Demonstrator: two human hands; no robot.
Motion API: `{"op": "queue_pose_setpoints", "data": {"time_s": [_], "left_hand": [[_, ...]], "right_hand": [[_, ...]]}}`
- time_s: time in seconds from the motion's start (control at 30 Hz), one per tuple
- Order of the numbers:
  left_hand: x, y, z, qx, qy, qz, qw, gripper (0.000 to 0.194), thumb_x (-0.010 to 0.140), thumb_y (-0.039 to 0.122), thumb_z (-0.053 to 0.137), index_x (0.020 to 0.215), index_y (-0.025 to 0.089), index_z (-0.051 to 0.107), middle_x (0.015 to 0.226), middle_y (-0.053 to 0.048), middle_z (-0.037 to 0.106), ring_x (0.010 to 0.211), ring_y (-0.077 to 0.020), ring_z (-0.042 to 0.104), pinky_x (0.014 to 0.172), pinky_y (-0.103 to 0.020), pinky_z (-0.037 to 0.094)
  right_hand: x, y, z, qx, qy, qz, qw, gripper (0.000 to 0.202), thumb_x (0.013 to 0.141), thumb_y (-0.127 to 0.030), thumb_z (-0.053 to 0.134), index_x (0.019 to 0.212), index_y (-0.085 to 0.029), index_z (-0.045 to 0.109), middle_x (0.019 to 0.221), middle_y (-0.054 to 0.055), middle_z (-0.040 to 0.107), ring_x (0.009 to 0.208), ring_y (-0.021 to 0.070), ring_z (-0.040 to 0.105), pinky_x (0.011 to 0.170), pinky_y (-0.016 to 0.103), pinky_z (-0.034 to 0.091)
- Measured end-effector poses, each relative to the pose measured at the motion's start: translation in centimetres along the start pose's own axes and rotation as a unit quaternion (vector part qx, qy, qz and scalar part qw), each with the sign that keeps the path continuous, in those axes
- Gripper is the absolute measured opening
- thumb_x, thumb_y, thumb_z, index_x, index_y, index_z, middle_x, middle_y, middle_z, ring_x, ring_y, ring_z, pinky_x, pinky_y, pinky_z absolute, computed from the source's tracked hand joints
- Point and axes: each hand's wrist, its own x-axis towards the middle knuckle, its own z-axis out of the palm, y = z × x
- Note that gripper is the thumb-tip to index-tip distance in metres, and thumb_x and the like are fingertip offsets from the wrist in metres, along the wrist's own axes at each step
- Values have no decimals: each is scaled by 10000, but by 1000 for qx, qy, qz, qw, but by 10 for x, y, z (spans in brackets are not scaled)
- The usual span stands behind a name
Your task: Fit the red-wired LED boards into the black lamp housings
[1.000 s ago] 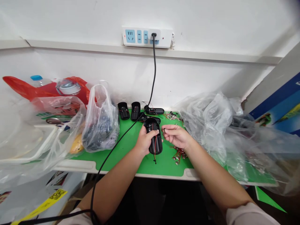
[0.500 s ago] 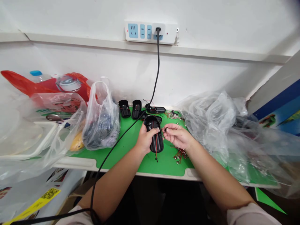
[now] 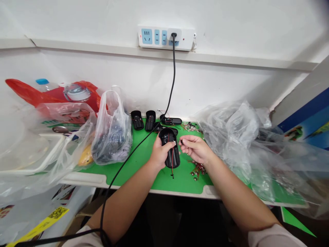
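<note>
My left hand (image 3: 160,152) is wrapped round a black plastic housing (image 3: 172,158), its thumb pressed on the inside near a small white connector. Red and black wires run along the housing, and one end dangles below it. Just to the right, my right hand (image 3: 194,147) pinches a small black part (image 3: 182,141) between thumb and fingertips, a little apart from the housing. What exactly that part is, I cannot make out. Under my right wrist lies a bunch of small metal parts with red wires (image 3: 197,170) on the green tabletop (image 3: 180,183).
Behind my hands stand similar black housings (image 3: 137,120) and a pile of small parts (image 3: 190,127). Plastic bags (image 3: 111,133) crowd the left, and loose clear plastic (image 3: 231,133) covers the right. A black cable (image 3: 138,142) hangs from the power strip (image 3: 156,37) across the table.
The view has shifted slightly. Both hands keep nearly the same pose, with the housing still in the left and the small black part still in the right.
</note>
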Motion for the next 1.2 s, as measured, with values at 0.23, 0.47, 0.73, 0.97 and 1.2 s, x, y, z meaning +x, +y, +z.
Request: {"op": "queue_pose_setpoints", "data": {"time_s": [0.23, 0.47, 0.73, 0.97, 1.2], "left_hand": [[2, -4, -2, 35, 12, 36, 999, 462, 608, 236, 751, 1024, 231, 550, 783, 45, 582, 601, -102, 568, 608, -265, 512], [4, -6, -3, 73, 0, 80, 994, 454, 643, 197, 723, 1066, 237, 562, 810, 42, 568, 673, -101, 544, 667, -238, 490], [5, -9, -5, 72, -18, 79, 994, 500, 627, 188, 728, 1095, 247, 561, 896, 23, 602, 725, -122, 573, 718, -274, 512], [4, -8, -4, 130, -13, 131, 983, 502, 647, 176, 704, 1121, 256, 559, 1001, 0, 614, 877, -161, 592, 817, -287, 489], [9, -4, -7, 155, 41, 180, 971, 489, 643, 171, 697, 1108, 239, 561, 952, -1, 613, 812, -152, 583, 786, -272, 478]], "right_hand": [[0, 0, 3, -23, 26, 22, 999, 241, 630, -203, 846, 801, -147, 684, 682, 1, 699, 585, 112, 684, 601, 208, 605], [-1, 0, 7, -23, 22, 24, 999, 249, 619, -225, 851, 765, -145, 666, 600, -14, 664, 533, 100, 656, 546, 187, 578], [-2, 3, 9, -34, 24, 17, 999, 249, 606, -244, 854, 757, -153, 677, 559, -18, 658, 482, 87, 616, 512, 183, 547], [-1, 7, 7, -56, 45, 29, 997, 268, 582, -264, 865, 752, -154, 689, 548, -19, 637, 490, 89, 597, 503, 196, 505], [-5, 21, 23, -323, 64, -123, 936, 300, 842, -430, 608, 679, -189, 679, 556, -20, 528, 520, 107, 460, 515, 246, 402]]}}
